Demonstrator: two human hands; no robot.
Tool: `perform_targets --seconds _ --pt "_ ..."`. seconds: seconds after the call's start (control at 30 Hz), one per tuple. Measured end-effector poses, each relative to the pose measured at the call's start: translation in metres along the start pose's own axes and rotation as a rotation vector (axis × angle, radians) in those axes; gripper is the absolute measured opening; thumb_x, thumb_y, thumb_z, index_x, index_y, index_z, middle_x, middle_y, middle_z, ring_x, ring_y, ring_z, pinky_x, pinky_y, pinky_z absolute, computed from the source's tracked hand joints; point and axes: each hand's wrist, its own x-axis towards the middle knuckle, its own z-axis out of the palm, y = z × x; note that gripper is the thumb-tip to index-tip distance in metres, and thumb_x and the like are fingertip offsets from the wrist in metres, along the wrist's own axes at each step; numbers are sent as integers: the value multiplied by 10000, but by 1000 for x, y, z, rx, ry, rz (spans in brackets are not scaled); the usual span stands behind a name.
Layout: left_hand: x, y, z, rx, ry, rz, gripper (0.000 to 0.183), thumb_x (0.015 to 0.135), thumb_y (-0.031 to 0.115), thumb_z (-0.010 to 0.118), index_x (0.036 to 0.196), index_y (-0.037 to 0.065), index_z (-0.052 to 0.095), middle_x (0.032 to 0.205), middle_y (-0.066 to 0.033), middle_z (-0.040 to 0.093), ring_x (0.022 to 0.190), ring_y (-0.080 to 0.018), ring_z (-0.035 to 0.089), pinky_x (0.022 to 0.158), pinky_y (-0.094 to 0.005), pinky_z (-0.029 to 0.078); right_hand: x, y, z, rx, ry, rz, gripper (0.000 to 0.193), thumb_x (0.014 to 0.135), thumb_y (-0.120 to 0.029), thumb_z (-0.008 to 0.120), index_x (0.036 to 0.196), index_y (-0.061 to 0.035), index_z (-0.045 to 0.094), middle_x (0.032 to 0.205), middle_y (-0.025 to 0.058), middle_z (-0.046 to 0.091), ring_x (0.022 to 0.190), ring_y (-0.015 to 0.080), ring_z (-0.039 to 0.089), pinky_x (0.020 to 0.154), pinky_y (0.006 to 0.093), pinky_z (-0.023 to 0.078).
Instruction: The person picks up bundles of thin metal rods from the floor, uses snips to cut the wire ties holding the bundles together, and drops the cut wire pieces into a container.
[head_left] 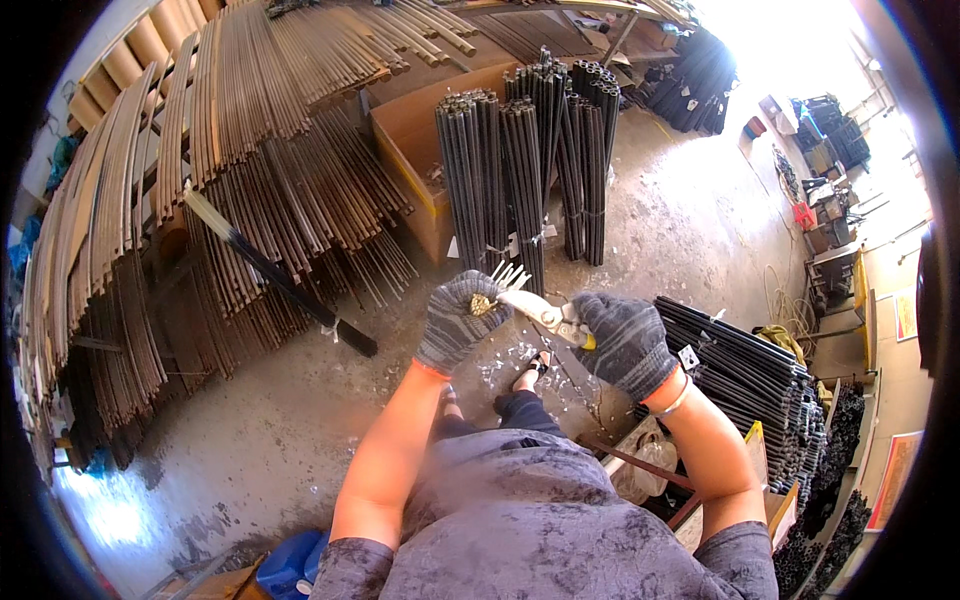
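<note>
My left hand [458, 320], in a dark grey knit glove, is closed around several thin white strips [512, 275] whose ends poke out beyond the fingers. A small gold-coloured clump [481, 304] shows at the same grip; what it is I cannot make out. My right hand [628, 342], gloved alike, grips a pair of hand shears [545, 313] with pale metal jaws and a yellow handle end. The tips of the shears reach the strips beside my left fingers. Whether the jaws are parted is too small to tell.
Bundles of dark metal tubes [520, 150] stand upright ahead, by a large cardboard box [415, 190]. Racks of long rods [250, 80] fill the left. More dark tubes [735, 375] lie stacked at right. White scraps [500, 372] litter the floor around my feet. A blue container [290, 565] stands behind left.
</note>
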Motion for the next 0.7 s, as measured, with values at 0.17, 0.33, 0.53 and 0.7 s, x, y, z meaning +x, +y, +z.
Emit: perform_targets --seconds 0.17,0.33,0.53,0.7 --pt "0 1 -6 14 -43 -75 116 766 38 749 834 29 655 861 -37 653 779 -135 613 727 -275 510 -5 6 5 136 33 119 403 692 -233 772 1025 -81 604 886 143 670 774 345 656 651 420 514" --pt "3 7 -8 -70 -41 -101 140 757 30 751 862 32 657 872 -32 651 814 -124 608 758 -272 501 -5 7 2 69 73 8 420 710 -229 765 1057 -86 577 905 137 637 807 330 647 676 410 506" --pt "4 10 -7 -101 -33 -119 162 753 31 757 879 36 656 883 -22 650 832 -115 599 781 -270 494 -11 -6 4 -13 -16 83 485 641 -282 784 1044 -107 578 958 131 624 875 338 625 762 434 497" --pt "2 4 -5 -140 -21 -152 194 737 32 783 892 34 666 904 -16 670 846 -108 609 794 -268 505 -7 -8 2 -6 33 72 465 646 -283 771 1033 -110 578 929 124 626 865 334 625 748 428 498"
